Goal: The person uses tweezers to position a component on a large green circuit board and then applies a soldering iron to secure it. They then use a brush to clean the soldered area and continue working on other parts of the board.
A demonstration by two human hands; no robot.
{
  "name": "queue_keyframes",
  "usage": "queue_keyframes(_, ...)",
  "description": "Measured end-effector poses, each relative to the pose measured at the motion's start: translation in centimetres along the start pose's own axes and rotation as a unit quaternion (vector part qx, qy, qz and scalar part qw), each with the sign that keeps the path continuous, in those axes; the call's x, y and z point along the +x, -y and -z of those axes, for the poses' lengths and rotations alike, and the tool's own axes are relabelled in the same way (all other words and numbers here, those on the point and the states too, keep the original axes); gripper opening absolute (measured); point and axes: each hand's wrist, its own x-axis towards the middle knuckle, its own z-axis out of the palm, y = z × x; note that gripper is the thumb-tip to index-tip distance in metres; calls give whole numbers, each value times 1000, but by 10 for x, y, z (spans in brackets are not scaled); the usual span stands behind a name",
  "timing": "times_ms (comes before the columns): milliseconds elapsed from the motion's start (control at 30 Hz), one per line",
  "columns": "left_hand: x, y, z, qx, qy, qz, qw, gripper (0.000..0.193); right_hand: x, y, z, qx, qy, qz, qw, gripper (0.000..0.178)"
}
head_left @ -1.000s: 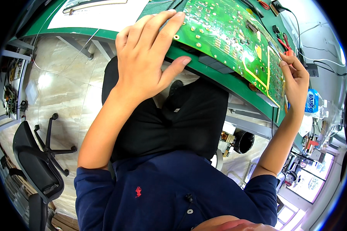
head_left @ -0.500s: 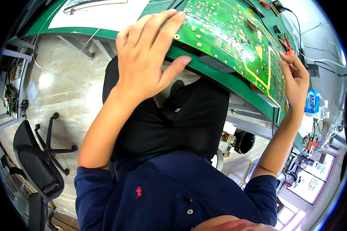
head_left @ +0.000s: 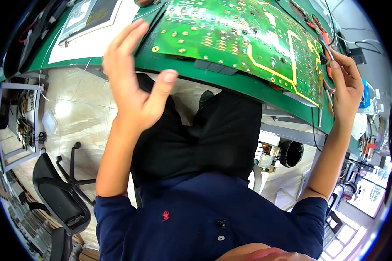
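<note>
A large green circuit board [head_left: 231, 39] lies on the green-topped bench [head_left: 148, 61], solder joints and yellow traces facing up. Dark grey blocks [head_left: 215, 67] show beneath its near edge. My left hand [head_left: 133, 87] is in the air left of the board, touching nothing, its thumb and fingers spread apart. Just beyond the board's right edge is my right hand [head_left: 347, 80], thumb and fingers pinched together by a thin greyish strip. What exactly it grips cannot be made out. Red and orange leads [head_left: 322, 35] lie right by its fingertips.
A white sheet [head_left: 74, 50] with a framed dark panel [head_left: 93, 19] lies on the bench at left. A black bag [head_left: 26, 39] sits at the far left corner. At right stands a blue-labelled bottle [head_left: 366, 93]. Below are an office chair [head_left: 59, 191] and a black bin [head_left: 292, 153].
My left hand has come off the board's left corner and moved left and down. My right hand has left the board's right edge for the leads beside it. The view has shifted slightly.
</note>
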Motion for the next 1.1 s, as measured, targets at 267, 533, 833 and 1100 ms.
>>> queue_keyframes(267,43,-70,-22,-67,81,-7,994,23,-14,-23,34,-8,60,-10,998,20)
queue_keyframes(533,65,-89,-61,14,134,-43,990,24,-21,-26,38,-36,130,34,990,18)
queue_keyframes(833,56,-91,-93,47,81,-59,994,27,-22,-36,40,-29,79,59,995,19)
queue_keyframes(1100,67,-96,-92,42,164,-34,985,21,-25,-55,34,-49,0,51,998,26)
